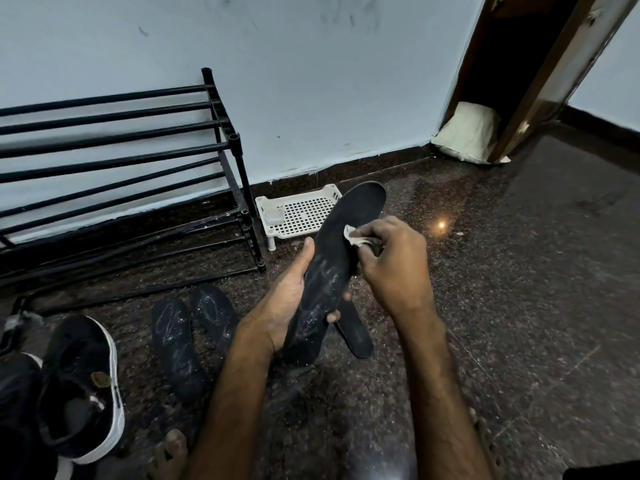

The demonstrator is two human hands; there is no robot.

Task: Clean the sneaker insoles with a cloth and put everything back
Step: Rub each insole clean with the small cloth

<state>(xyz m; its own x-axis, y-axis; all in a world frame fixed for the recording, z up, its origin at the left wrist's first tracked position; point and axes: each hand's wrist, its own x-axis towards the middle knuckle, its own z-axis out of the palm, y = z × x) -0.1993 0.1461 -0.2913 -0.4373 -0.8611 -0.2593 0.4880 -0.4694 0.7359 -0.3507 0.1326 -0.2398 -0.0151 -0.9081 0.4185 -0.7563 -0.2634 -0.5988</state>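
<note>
My left hand (289, 299) grips a black insole (341, 244) by its heel half and holds it tilted, toe pointing up and away. White smears mark its lower part. My right hand (391, 261) pinches a small pale cloth (356, 237) against the insole's right edge near the middle. Two more black insoles (173, 334) (214, 315) with white scuffs lie side by side on the floor to the left. A third loose insole (355, 332) lies on the floor behind the held one. A black sneaker with a white sole (83, 386) stands at the lower left.
A black tube shoe rack (221, 133) stands against the wall at left. A white perforated plastic tray (301, 211) sits on the floor beside it. A pale pillow (467, 133) lies by the wooden door frame at right. The floor is dark speckled granite (519, 271).
</note>
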